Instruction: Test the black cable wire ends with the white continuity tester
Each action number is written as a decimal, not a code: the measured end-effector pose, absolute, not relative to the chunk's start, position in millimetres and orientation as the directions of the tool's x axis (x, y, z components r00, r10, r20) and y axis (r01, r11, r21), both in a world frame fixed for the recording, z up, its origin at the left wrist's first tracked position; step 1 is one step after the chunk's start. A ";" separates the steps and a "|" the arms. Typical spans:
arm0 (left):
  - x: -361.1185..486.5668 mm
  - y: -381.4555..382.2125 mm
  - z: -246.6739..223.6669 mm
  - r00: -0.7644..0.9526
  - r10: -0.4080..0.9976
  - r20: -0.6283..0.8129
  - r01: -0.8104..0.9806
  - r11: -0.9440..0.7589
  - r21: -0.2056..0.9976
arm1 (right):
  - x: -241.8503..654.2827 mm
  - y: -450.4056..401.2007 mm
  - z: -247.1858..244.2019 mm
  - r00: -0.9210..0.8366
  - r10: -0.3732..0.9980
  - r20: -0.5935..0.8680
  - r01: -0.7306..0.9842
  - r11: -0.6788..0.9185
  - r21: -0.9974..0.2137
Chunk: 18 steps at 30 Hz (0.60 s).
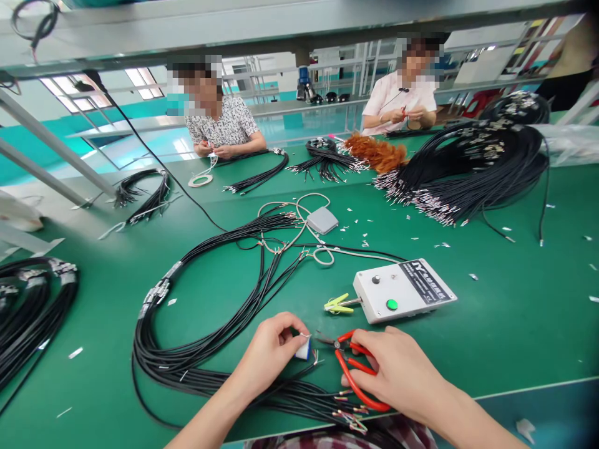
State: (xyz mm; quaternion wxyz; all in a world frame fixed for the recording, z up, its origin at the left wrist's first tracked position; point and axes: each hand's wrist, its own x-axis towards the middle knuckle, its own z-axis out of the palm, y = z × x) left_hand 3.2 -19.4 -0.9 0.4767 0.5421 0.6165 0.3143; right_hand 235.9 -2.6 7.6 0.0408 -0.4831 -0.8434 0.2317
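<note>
Pliers (337, 345), red-handled, lower centre of frame, gripped in right hand (393, 369). Left hand (274, 344), just left, pinching small white-and-blue piece (303, 351). Black cables (161, 346) lie lower left.

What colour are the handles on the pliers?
The handles are orange-red; the head view shows it best.

A grey shelf (196, 30) spans above the green surface (505, 305); behind, bright windows (146, 85) break a pale wall (116, 81), with metal racks (367, 67) further right
</note>
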 end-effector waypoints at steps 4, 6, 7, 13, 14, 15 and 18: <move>1.7 -19.0 -1.4 0.053 0.961 -0.271 0.328 0.240 0.914 | 234.7 -2.4 6.7 -0.541 0.831 -0.130 0.780 0.438 -0.447; 1.2 -18.1 -0.8 0.063 0.959 -0.278 0.307 0.246 0.919 | 232.6 -1.8 6.3 -0.550 0.827 -0.114 0.769 0.449 -0.454; 0.9 -17.5 -0.2 0.068 0.957 -0.281 0.297 0.249 0.922 | 231.5 -1.4 6.4 -0.553 0.826 -0.108 0.766 0.453 -0.456; -1.8 -13.0 3.4 0.106 0.945 -0.309 0.234 0.278 0.932 | 227.7 2.3 10.8 -0.550 0.823 -0.141 0.778 0.443 -0.445; -2.2 -12.4 3.9 0.111 0.942 -0.315 0.227 0.285 0.931 | 227.7 2.9 11.7 -0.550 0.821 -0.153 0.779 0.438 -0.449; -2.6 -11.8 4.4 0.116 0.940 -0.322 0.221 0.291 0.931 | 227.8 3.4 12.5 -0.552 0.818 -0.164 0.777 0.433 -0.457; -3.3 -10.5 6.2 0.138 0.930 -0.340 0.214 0.307 0.927 | 228.0 5.0 13.9 -0.560 0.808 -0.184 0.772 0.428 -0.470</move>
